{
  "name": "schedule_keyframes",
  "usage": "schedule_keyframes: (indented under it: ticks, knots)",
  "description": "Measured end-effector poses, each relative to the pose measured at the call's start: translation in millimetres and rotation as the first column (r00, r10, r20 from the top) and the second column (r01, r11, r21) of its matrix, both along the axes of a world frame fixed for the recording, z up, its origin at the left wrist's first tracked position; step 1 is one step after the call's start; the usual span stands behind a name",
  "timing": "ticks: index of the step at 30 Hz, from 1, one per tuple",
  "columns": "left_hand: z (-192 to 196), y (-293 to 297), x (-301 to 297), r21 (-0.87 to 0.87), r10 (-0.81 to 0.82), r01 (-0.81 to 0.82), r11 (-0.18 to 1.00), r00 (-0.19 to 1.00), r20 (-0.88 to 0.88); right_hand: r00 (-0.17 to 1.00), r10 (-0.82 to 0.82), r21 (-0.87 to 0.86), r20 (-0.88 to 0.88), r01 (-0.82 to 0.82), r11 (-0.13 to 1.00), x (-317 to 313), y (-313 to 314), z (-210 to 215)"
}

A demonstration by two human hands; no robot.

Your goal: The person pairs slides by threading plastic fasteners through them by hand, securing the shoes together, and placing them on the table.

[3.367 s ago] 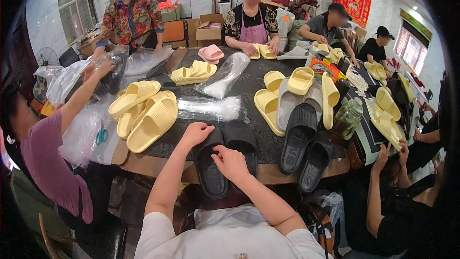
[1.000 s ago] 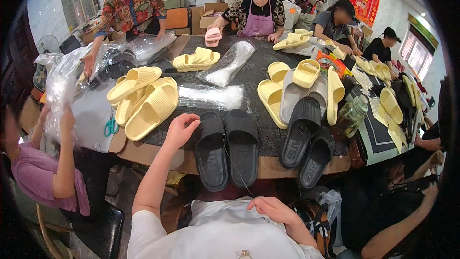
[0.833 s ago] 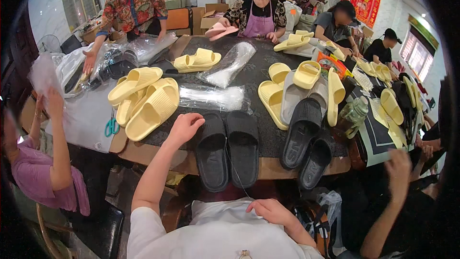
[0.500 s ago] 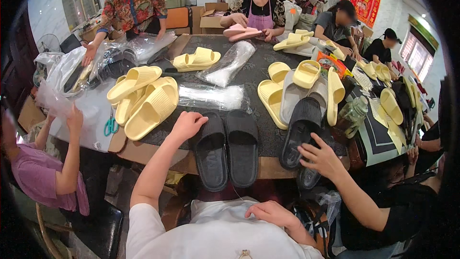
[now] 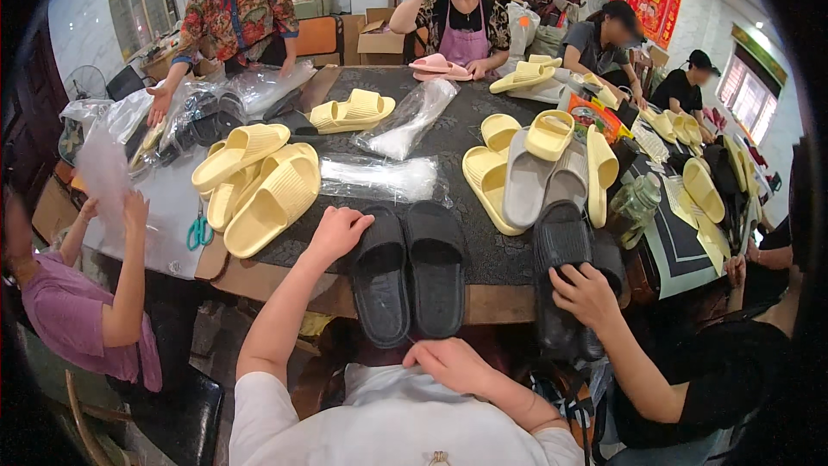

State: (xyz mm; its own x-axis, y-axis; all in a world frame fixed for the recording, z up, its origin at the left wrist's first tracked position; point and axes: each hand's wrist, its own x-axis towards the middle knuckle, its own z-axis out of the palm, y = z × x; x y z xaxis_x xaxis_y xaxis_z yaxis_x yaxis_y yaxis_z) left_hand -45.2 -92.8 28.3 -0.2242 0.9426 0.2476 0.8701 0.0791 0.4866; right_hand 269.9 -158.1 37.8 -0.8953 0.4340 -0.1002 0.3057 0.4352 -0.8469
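A pair of black ridged slippers, the left slipper [image 5: 381,293] and the right slipper [image 5: 436,289], lies side by side at the table's near edge, heels toward me. My left hand [image 5: 339,233] is curled at the toe end of the left slipper, fingertips on its upper edge. Just below the heels, close to my white shirt, is my right hand [image 5: 448,365]. Its fingers are pinched together near a thin line, and what they hold is too small to make out. To the right, a co-worker's hand [image 5: 588,296] rests on another black slipper [image 5: 562,246].
Yellow slippers [image 5: 274,198] are piled at left, with teal scissors [image 5: 199,231] beside them. Clear plastic packs [image 5: 379,177] lie ahead. Grey slippers [image 5: 526,181] and more yellow ones stand at right, near a glass jar [image 5: 636,198]. Several co-workers surround the table.
My right hand has moved up and left toward the slipper heels. The right co-worker's black slippers have shifted right and nearer. Across the table, pink slippers were lowered as that person raised one hand.
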Motion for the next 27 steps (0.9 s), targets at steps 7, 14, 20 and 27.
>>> schedule_keyframes:
  ticks: [7,14,20,27]
  knots:
    - [4.6,4.2,-13.7,0.012,-0.12,0.12,0.993,0.993,0.013,0.966,-0.217,0.169,-0.138,0.239,0.956,-47.8,27.3,-8.2]
    - [11.9,-7.9,-31.2,0.001,-0.223,0.232,0.973,0.937,-0.268,0.952,-0.275,0.209,-0.134,0.298,0.931,-64.1,55.4,-13.4]
    - [4.4,-13.0,-40.2,0.098,-0.18,0.217,0.971,0.939,-0.295,0.942,-0.314,0.067,-0.118,0.323,0.944,-58.5,57.6,-12.0]
    - [-9.1,12.7,-36.4,-0.173,0.224,-0.2,0.964,0.966,0.127,0.945,-0.316,0.05,-0.079,0.321,0.946,-60.8,57.4,-10.2]
